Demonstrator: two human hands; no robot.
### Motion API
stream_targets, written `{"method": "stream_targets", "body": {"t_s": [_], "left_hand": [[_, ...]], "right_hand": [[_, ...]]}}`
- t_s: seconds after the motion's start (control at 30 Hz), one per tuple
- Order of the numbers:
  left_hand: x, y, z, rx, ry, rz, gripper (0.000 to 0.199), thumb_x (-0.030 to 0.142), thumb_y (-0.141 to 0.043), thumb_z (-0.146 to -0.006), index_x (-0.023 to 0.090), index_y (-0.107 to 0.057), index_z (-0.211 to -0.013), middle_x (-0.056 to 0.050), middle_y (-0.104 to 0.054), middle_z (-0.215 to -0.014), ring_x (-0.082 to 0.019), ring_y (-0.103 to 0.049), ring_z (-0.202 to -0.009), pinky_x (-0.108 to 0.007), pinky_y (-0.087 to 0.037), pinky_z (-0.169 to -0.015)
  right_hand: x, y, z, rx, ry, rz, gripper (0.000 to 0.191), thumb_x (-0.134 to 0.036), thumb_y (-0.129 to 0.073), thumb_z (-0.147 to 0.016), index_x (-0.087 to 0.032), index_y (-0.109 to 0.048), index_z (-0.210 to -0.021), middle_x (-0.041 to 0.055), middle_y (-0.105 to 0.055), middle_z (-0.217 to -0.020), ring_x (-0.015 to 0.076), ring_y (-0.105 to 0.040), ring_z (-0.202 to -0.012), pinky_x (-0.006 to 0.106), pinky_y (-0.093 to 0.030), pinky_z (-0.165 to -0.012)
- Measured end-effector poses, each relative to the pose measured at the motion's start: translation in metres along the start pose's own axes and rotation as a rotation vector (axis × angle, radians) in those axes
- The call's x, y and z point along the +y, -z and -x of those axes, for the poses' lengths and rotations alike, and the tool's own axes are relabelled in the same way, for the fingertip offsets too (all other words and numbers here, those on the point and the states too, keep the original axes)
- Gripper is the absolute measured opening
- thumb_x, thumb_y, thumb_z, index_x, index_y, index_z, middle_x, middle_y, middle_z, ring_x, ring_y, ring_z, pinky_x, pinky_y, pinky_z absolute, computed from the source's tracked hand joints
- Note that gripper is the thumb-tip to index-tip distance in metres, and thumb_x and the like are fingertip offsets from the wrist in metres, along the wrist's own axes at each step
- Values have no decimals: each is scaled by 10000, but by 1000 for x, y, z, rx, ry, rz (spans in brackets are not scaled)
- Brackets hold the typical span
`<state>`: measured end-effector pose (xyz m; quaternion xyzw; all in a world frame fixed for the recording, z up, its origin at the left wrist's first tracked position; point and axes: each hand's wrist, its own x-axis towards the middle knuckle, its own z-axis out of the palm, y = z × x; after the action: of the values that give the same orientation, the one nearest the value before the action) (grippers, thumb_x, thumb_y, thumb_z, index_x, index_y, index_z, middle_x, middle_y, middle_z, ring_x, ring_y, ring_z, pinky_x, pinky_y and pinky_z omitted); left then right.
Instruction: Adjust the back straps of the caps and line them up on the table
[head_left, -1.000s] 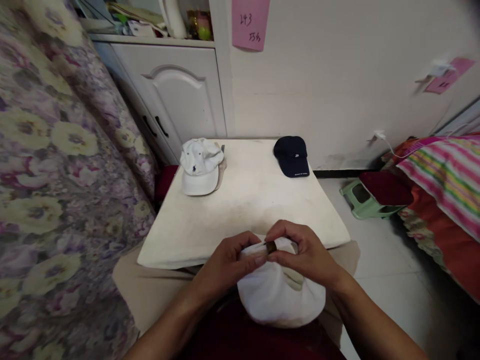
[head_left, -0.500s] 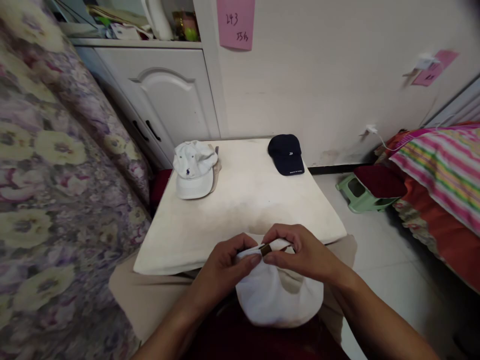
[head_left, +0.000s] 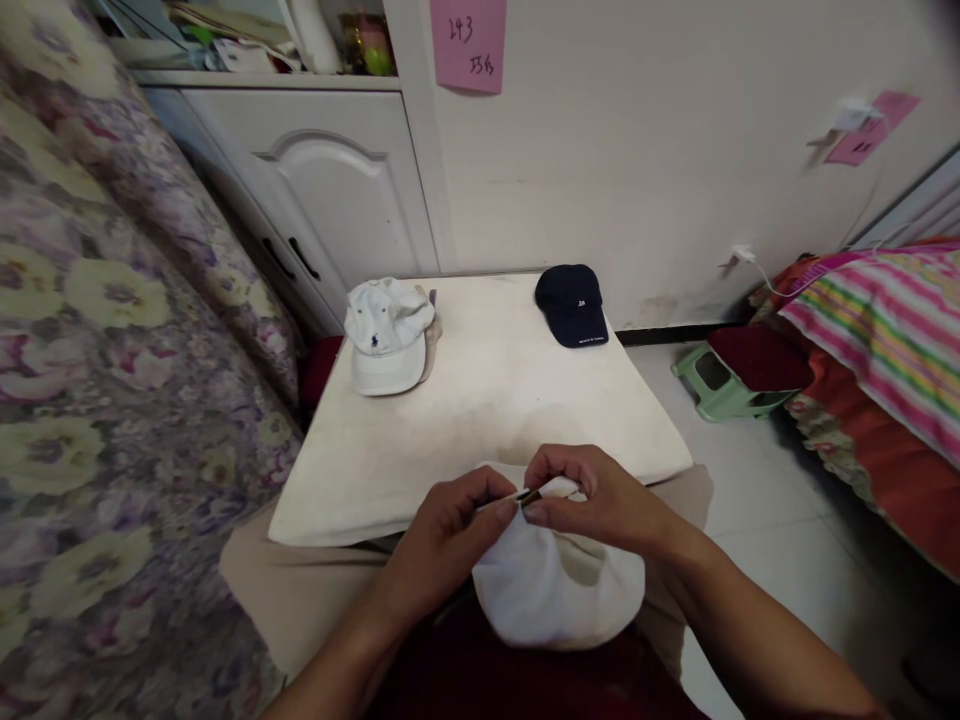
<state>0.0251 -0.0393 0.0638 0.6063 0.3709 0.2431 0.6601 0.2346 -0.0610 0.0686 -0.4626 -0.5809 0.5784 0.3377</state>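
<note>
1. Head view: the person's lap, in beige trousers (head_left: 300,590), lay nearest, with a white cap (head_left: 559,605) held above it at the table's near edge.
2. The left hand (head_left: 457,520) was closed in a thumb-and-finger pinch on the cap's band, left of a brass-coloured clasp (head_left: 532,497).
3. The right hand (head_left: 604,500) gripped the strap (head_left: 559,486) at the clasp between thumb and forefinger. Contact of the remaining fingers could not be told.
4. Step in hand, as judged: working the strap at the clasp. Any further move there appeared to call for a steady left pinch and fine right-hand control, keeping the strap untwisted.
5. Beyond the hands, a table (head_left: 465,400) bore a pale, faintly stained cover.
6. On its far left rested a pale cap (head_left: 386,335) with a dark emblem, overlapping something beige (head_left: 433,345); on its far right, a navy cap (head_left: 574,305).
7. A floral curtain (head_left: 82,400) flanked the left; a green stool (head_left: 712,385) and a striped bedspread (head_left: 892,320), the right.
8. Farthest stood a white cabinet (head_left: 330,210) and a wall (head_left: 622,150) carrying pink notes (head_left: 469,50).
</note>
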Motion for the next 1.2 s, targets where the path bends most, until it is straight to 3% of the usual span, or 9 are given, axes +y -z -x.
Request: {"method": "stream_targets", "body": {"t_s": [0.5, 0.67, 0.8, 1.03, 1.2], "left_hand": [[1, -6, 1, 29, -40, -66, 293, 430, -602, -919, 153, -630, -827, -2, -578, -702, -121, -454, -633, -239, -341, -567], [-4, 3, -3, 72, 9, 48, 301, 449, -637, -887, 157, -612, -815, 29, -511, -654, -97, -394, -575, -217, -294, -526], [-8, 15, -8, 38, 19, 109, 314, 462, -665, -855, 155, -618, -808, 23, -519, -659, -95, -401, -564, -212, -283, -512], [-2, 18, -17, -113, 46, 96, 353, 485, -698, -822, 133, -673, -821, -2, -569, -666, -98, -436, -555, -210, -276, -498], [-6, 18, -22, -119, 103, 244, 349, 459, -764, -765, 132, -641, -741, 8, -563, -615, -76, -425, -501, -195, -271, -471]], "right_hand": [[1, 0, -2, 24, 33, 23, 116, -245, -720, -806, -178, -628, -830, -34, -598, -726, 104, -519, -646, 219, -382, -570], [-1, 16, 0, -44, 3, -146, 226, -328, -771, -796, -169, -652, -902, -26, -625, -718, 94, -534, -610, 211, -420, -559], [8, 28, -1, -94, 0, -242, 261, -381, -760, -819, -149, -649, -861, -9, -655, -678, 81, -539, -557, 197, -432, -526], [20, 23, -14, -148, -19, -465, 252, -289, -829, -747, -136, -655, -847, -31, -647, -632, 52, -524, -498, 148, -406, -464], [24, 25, -18, -83, 5, -697, 266, -278, -838, -729, -158, -671, -898, -45, -633, -647, 36, -499, -436, 144, -405, -432]]}}
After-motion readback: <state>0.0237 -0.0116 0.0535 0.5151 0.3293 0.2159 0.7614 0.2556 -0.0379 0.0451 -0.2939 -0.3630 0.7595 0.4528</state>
